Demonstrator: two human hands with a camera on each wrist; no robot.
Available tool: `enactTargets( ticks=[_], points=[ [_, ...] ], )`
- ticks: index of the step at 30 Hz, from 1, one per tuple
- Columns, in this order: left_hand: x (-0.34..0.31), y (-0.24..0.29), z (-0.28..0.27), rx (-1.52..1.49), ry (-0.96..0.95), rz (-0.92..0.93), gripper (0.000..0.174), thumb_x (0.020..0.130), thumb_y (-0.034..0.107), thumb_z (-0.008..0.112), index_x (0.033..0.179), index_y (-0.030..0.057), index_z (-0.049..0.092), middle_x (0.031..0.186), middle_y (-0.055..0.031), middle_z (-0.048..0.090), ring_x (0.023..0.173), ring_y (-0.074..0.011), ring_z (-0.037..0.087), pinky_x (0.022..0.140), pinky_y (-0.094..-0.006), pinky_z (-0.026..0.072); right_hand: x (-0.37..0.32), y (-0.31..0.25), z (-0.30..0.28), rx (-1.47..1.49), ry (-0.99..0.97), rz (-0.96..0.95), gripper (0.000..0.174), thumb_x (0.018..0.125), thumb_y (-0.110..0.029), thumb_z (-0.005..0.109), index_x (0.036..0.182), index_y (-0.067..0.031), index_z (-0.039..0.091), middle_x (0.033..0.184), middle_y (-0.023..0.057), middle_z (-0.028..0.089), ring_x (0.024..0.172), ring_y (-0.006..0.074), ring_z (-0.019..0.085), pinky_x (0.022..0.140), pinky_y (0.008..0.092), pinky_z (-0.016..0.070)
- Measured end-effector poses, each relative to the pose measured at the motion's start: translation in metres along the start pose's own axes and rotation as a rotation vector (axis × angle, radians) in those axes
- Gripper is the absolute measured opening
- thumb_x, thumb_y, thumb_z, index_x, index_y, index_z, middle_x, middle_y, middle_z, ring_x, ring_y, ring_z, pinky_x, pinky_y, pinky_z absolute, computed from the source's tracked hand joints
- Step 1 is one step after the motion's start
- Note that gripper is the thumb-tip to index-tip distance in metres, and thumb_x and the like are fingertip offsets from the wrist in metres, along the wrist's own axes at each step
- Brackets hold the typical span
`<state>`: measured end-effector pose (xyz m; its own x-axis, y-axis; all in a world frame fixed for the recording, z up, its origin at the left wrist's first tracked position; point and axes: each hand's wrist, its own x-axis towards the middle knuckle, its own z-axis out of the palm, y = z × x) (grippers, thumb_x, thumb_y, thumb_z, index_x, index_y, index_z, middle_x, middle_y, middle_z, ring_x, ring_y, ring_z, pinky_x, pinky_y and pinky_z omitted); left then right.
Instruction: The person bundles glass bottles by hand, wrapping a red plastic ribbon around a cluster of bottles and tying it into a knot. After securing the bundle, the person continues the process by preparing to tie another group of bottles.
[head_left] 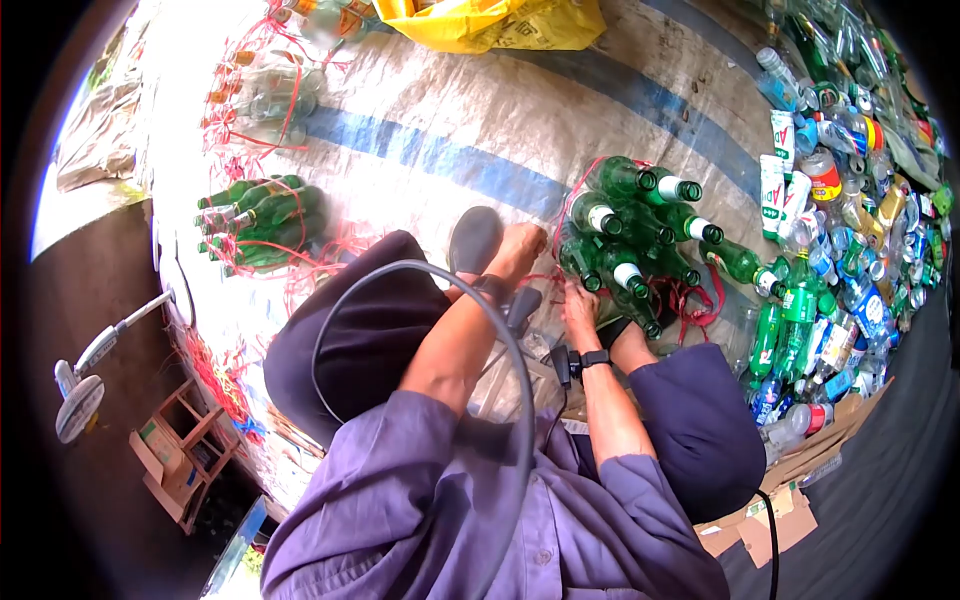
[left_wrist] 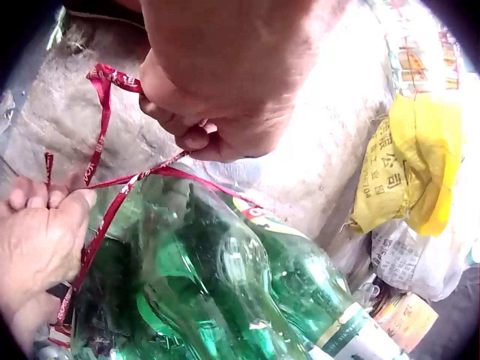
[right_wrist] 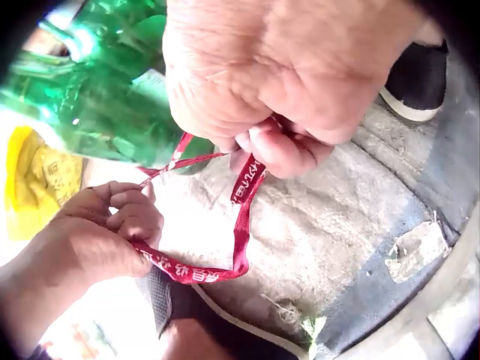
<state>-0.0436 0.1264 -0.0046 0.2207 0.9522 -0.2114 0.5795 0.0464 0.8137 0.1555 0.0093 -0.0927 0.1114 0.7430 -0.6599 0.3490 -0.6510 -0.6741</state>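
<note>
Pinching red ribbon (right_wrist: pixel 187 271), the left hand (head_left: pixel 517 250) and right hand (head_left: pixel 579 310) sit beside green bottles (head_left: pixel 637 218), toward the right edge of the striped sheet (head_left: pixel 440 105). Bottle necks (head_left: pixel 682 189) point away; the right hand is nearer.

Free room: a broad stretch of woven sheet (head_left: pixel 430 110) lies bare beyond the left hand (head_left: pixel 520 250). A hand could pass there, between the bundled green bottles at left (head_left: pixel 268 225) and the bottle cluster (head_left: pixel 635 222) beside the right hand (head_left: pixel 578 312). The yellow sack (head_left: pixel 490 28) bounds this lane at its far end.

Obstructions: red ribbon (left_wrist: pixel 100 217) strung and looped between the hands bars direct passage there. Right of the cluster, an outlying green bottle (head_left: pixel 738 260) narrows the gap to the heaped plastic bottles (head_left: pixel 825 185). Left shoe (head_left: pixel 475 240) and left knee (head_left: pixel 335 340) restrict near-left access; a grey cable (head_left: pixel 527 400) crosses before the left forearm (head_left: pixel 450 345).
</note>
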Motion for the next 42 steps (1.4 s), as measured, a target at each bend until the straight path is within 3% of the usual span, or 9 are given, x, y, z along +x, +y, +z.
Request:
enactTargets(
  ticks=[3,8,11,16,20,21,22,26,42],
  points=[
    [0.022,0.004,0.009,-0.292,-0.049,-0.423,0.011,0.069,-0.003,0.054,0.071,0.0040,0.062,0.059,-0.0148,0.055,0.054,-0.0243,0.057,0.049,-0.0352,0.0433,0.009,0.024,0.001,0.292,0.051,-0.164,0.027,0.087,-0.032,0.061,0.076,-0.0087,0.066,0.054,-0.0019,0.046,0.040,0.0102,0.041,0.037,0.0266,0.0317],
    [0.025,-0.047,0.030,0.006,0.023,-0.117,0.009,0.076,0.002,0.054,0.068,0.0042,0.058,0.057,-0.0075,0.054,0.048,-0.0201,0.053,0.044,-0.0339,0.0406,0.010,0.034,-0.007,-0.026,0.041,-0.229,0.016,0.083,-0.021,0.061,0.083,-0.0057,0.066,0.070,0.0066,0.056,0.059,0.0205,0.055,0.052,0.0323,0.0416],
    [0.032,-0.024,0.023,-0.737,0.034,-0.698,0.019,0.077,0.008,0.052,0.058,0.0107,0.050,0.051,0.0000,0.038,0.034,-0.0125,0.029,0.033,-0.0295,0.0191,-0.022,-0.040,-0.032,-0.109,-0.071,0.083,0.024,0.086,-0.020,0.054,0.095,-0.0007,0.065,0.087,0.0161,0.067,0.078,0.0298,0.066,0.069,0.0367,0.0507],
    [0.035,-0.061,0.039,-0.513,0.013,-0.285,0.019,0.072,0.007,0.053,0.054,0.0107,0.047,0.049,-0.0025,0.038,0.034,-0.0165,0.029,0.032,-0.0331,0.0204,-0.037,-0.087,-0.046,-0.111,0.052,-0.060,0.039,0.094,-0.033,0.042,0.099,-0.0034,0.067,0.087,0.0162,0.068,0.087,0.0295,0.064,0.078,0.0379,0.0467],
    [0.033,-0.022,0.021,-0.243,-0.026,-0.229,0.023,0.075,0.004,0.054,0.055,0.0100,0.045,0.050,-0.0006,0.038,0.037,-0.0160,0.033,0.034,-0.0305,0.0254,-0.025,-0.045,-0.044,-0.122,-0.021,-0.114,0.040,0.093,-0.034,0.045,0.101,-0.0031,0.068,0.087,0.0144,0.069,0.081,0.0273,0.064,0.073,0.0374,0.0476],
    [0.032,-0.032,0.016,0.183,0.100,0.269,0.024,0.079,0.010,0.058,0.058,0.0109,0.046,0.054,0.0012,0.040,0.040,-0.0110,0.036,0.036,-0.0256,0.0265,-0.028,-0.061,-0.044,0.000,0.008,0.109,0.039,0.092,-0.034,0.048,0.098,-0.0020,0.069,0.083,0.0141,0.068,0.074,0.0244,0.063,0.069,0.0364,0.0478],
    [0.031,-0.039,0.016,0.177,0.097,0.280,0.024,0.079,0.010,0.058,0.058,0.0109,0.046,0.054,0.0012,0.040,0.040,-0.0110,0.036,0.036,-0.0256,0.0265,-0.030,-0.075,-0.046,0.001,0.021,0.109,0.039,0.092,-0.034,0.048,0.098,-0.0020,0.069,0.083,0.0141,0.068,0.074,0.0244,0.063,0.069,0.0364,0.0478],
    [0.012,-0.024,0.019,-0.742,0.008,-0.504,0.009,0.082,0.018,0.055,0.079,0.0095,0.055,0.060,0.0053,0.042,0.044,-0.0036,0.032,0.040,-0.0200,0.0248,-0.034,-0.073,-0.045,0.159,0.087,0.080,0.039,0.089,-0.037,0.058,0.087,0.0001,0.067,0.058,0.0005,0.047,0.052,0.0103,0.044,0.049,0.0303,0.0362],
    [0.006,0.025,0.004,-0.638,-0.127,-0.590,0.022,0.082,0.013,0.054,0.100,0.0030,0.063,0.071,-0.0029,0.061,0.056,-0.0117,0.055,0.045,-0.0227,0.0378,-0.034,-0.052,-0.032,0.179,0.108,0.016,0.035,0.088,-0.037,0.059,0.086,-0.0030,0.067,0.057,0.0001,0.047,0.046,0.0106,0.044,0.041,0.0278,0.0353]
  ],
)
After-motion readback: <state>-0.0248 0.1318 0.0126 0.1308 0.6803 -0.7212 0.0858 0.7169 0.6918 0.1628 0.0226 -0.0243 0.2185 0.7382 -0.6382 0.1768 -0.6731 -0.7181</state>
